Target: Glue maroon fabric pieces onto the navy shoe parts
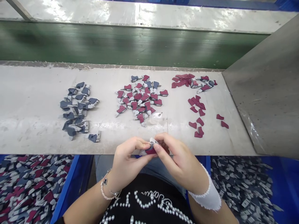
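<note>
My left hand and my right hand meet at the near edge of the white worktable. Both pinch one small part between their fingertips; it shows a dark red piece with a white tab and a bit of grey-blue. Straight ahead lies a heap of red-and-white parts. A heap of grey-blue parts sits to the left. Loose dark red pieces are scattered to the right, with a small mixed cluster behind them.
A green conveyor belt runs along the far side of the table. A grey metal panel slants up at the right. Blue bins full of parts stand below the table at the left and right.
</note>
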Action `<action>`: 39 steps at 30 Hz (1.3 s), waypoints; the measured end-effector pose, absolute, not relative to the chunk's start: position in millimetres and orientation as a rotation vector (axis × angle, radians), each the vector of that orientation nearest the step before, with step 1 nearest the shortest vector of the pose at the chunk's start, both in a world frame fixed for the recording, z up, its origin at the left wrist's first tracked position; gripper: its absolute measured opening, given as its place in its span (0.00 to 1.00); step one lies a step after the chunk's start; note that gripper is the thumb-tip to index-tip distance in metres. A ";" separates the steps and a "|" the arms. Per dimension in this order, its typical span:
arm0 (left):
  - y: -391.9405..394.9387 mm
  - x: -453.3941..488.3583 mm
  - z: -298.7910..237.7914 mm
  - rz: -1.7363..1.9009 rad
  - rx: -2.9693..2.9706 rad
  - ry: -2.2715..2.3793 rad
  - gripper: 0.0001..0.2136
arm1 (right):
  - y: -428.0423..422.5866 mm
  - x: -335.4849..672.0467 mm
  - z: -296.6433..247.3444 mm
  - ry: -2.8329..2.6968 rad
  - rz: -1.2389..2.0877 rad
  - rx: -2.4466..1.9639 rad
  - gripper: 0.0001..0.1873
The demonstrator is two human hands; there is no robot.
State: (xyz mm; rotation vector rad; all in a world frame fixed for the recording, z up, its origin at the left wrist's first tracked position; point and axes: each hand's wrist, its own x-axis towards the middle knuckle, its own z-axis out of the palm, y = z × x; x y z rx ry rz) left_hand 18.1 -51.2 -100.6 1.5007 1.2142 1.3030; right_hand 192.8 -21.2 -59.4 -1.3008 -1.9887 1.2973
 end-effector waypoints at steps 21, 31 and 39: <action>-55.7 9.6 -81.5 1.086 1.550 1.311 0.12 | -23.1 199.7 -52.1 -2.313 1.051 -1.035 0.09; -58.1 2.9 -78.1 1.097 1.533 1.112 0.09 | -15.9 212.7 -44.8 -2.419 1.186 -0.691 0.09; -53.8 2.0 -78.9 0.997 1.501 1.205 0.10 | -18.4 211.9 -48.3 -2.358 1.300 -0.886 0.14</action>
